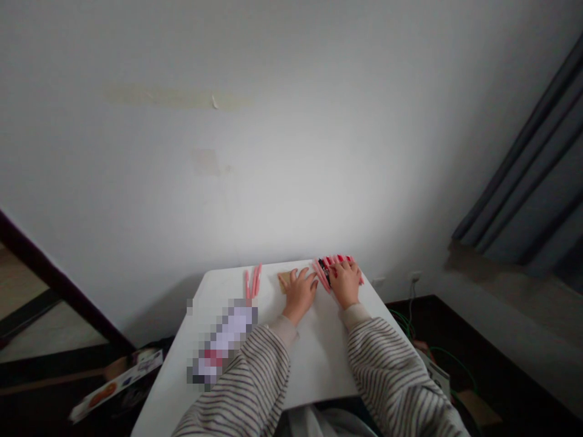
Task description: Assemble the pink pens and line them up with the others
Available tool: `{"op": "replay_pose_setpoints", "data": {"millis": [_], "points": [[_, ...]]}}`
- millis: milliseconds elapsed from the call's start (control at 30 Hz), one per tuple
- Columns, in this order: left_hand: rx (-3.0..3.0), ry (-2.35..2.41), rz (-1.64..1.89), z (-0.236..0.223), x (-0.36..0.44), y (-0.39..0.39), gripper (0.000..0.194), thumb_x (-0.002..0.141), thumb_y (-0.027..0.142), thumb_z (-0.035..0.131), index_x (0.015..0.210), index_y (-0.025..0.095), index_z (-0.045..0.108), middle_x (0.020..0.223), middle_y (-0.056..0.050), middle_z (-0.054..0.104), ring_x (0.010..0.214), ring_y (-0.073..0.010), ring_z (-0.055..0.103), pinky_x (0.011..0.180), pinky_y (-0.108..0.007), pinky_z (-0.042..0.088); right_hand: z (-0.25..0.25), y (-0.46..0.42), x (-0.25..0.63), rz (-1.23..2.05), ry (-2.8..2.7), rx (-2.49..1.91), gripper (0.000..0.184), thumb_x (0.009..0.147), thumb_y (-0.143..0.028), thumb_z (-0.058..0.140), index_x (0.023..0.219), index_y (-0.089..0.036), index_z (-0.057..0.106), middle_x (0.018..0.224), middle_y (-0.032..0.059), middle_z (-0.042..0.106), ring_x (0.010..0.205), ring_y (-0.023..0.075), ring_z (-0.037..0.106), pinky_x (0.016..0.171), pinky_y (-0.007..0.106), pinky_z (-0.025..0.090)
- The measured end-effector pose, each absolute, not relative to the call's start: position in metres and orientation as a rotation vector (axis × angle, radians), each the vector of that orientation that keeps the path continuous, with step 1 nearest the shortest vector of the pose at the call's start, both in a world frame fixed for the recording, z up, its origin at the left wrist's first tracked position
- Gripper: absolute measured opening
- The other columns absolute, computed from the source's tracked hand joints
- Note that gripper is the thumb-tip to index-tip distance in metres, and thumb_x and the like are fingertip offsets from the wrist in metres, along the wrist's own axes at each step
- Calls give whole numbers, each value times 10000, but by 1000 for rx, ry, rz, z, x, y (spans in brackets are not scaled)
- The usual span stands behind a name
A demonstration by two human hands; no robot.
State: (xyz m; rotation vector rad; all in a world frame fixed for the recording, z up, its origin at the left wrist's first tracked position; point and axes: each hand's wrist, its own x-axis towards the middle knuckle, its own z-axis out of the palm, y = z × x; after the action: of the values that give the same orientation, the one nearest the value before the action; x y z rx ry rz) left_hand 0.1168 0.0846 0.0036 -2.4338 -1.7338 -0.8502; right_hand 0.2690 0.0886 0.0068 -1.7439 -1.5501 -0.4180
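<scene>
Over my feed I see the left hand spread wide at a tan piece on the desk, and the right hand, whose grip I cannot tell, over pink and red pen-like sticks near the far right corner.

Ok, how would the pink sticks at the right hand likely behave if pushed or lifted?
Pushing one of the pink sticks sideways would probably shift its neighbours, since they lie closely side by side at the right hand. They seem stiff, as the visible lengths run straight, and likely light, being so slim.
</scene>
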Motion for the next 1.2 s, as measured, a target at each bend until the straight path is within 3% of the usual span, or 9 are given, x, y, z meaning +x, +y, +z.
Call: {"op": "replay_pose_setpoints", "data": {"millis": [167, 267, 400, 500, 767, 1200], "points": [[-2254, -1855, -845, 10, 81, 68, 315, 893, 387, 416, 1143, 352, 604, 1282, -37, 573, 1199, -290, 410, 1040, -703, 148, 9, 83, 245, -357, -1724, -1566, 219, 881, -231, 486, 914, -200, 701, 962, 77, 648, 986, 222, 489, 928, 374, 342], [-2153, -1867, -824, 16, 54, 55, 310, 888, 350, 419, 1131, 310, 607, 1210, -50, 599, 1142, -268, 453, 1043, -613, 242, 13, 75, 221, -325, -1794, -1519, 198, 864, -211, 507, 909, -217, 700, 936, 64, 653, 976, 223, 507, 968, 385, 331], [-1982, -1938, -748, 24, 18, 41, 286, 873, 284, 423, 1032, 228, 654, 1092, -85, 626, 1120, -269, 476, 1010, -507, 322, 15, 67, 183, -237, -1848, -1529, 187, 846, -198, 533, 930, -227, 697, 948, 59, 657, 946, 216, 522, 889, 338, 379], [-1813, -2063, -655, 29, 0, 34, 296, 868, 242, 403, 1005, 192, 661, 1072, -108, 627, 1070, -273, 503, 985, -511, 334, 12, 62, 159, -218, -1906, -1523, 182, 860, -214, 528, 906, -229, 703, 893, 60, 661, 943, 211, 525, 933, 348, 350], [-1656, -2203, -560, 28, -19, 27, 324, 863, 230, 406, 1085, 226, 642, 1148, -112, 607, 1045, -280, 493, 975, -559, 318, 6, 45, 133, -230, -1882, -1607, 168, 864, -254, 536, 896, -239, 700, 905, 59, 658, 934, 211, 514, 816, 330, 347], [-1613, -2211, -527, 31, -17, 34, 355, 876, 221, 343, 1056, 147, 641, 1069, -132, 614, 1037, -280, 487, 985, -595, 318, -2, 50, 146, -267, -1770, -1555, 161, 865, -235, 540, 889, -234, 700, 894, 29, 659, 938, 195, 509, 880, 327, 341]]}}
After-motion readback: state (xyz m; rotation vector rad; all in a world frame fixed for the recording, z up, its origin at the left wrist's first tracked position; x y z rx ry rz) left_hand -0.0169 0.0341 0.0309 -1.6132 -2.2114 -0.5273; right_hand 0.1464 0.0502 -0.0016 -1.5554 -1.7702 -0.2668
